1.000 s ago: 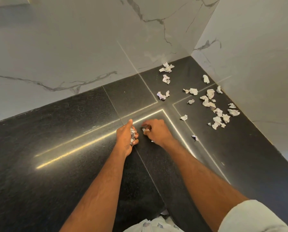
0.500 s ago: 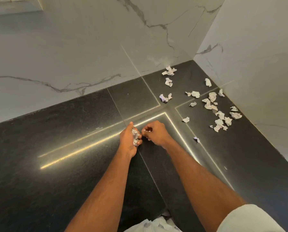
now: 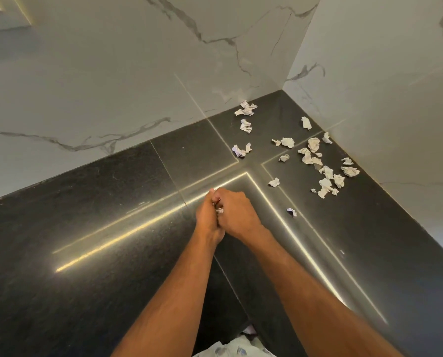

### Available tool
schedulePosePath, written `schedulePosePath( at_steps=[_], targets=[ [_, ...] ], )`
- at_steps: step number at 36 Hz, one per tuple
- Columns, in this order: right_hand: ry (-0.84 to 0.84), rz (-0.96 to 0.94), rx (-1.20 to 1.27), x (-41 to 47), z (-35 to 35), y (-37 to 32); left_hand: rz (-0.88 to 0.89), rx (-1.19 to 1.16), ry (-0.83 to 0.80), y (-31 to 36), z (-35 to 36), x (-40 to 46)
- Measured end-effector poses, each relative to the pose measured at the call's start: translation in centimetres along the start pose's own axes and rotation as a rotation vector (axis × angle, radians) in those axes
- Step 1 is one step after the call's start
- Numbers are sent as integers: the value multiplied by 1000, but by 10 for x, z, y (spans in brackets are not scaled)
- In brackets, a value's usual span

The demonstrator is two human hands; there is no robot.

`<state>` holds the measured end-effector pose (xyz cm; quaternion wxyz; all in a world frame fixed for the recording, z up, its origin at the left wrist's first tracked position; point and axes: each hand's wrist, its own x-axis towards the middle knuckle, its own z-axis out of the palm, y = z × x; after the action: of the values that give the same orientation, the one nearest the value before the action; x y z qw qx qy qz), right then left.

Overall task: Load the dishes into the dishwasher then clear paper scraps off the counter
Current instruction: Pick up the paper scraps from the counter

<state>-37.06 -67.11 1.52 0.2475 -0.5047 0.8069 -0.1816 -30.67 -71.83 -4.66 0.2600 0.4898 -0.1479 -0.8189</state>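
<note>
Pressing my right hand [image 3: 237, 212] against my left hand [image 3: 207, 219], I pass over the scrap I pinched a moment ago; both now curl round the wad [image 3: 219, 210]. Most scraps [image 3: 326, 173] still litter the counter [image 3: 86, 228] corner.

Bare counter [image 3: 86, 240] left; paper scraps [image 3: 326, 173] crowd the right corner.

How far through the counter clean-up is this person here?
Done: the counter's near stretch shows no scraps. In hand: left hand and right hand pressed together around crumpled paper. Left: one nearby scrap and the corner scatter. Dishwasher unseen.
</note>
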Motion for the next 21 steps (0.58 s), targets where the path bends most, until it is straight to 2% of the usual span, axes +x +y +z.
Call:
schedulePosePath(
  at_steps=[4,8,11,14,17,21],
  targets=[
    [-71,-8,33,-6,-2,9,-26,-21,60,-1,2,5],
    [89,1,52,-12,-11,17,-32,22,16,-5,15,5],
    [219,16,-20,-10,-14,24,-32,130,-66,-8,28,6],
    [230,45,-118,-6,-22,34,-19,157,-77,-13,36,7],
    [160,55,-45,4,-38,49,-6,162,-55,-14,43,7],
    [-135,48,393,13,-60,65,-20,109,-97,-13,56,3]
  ],
)
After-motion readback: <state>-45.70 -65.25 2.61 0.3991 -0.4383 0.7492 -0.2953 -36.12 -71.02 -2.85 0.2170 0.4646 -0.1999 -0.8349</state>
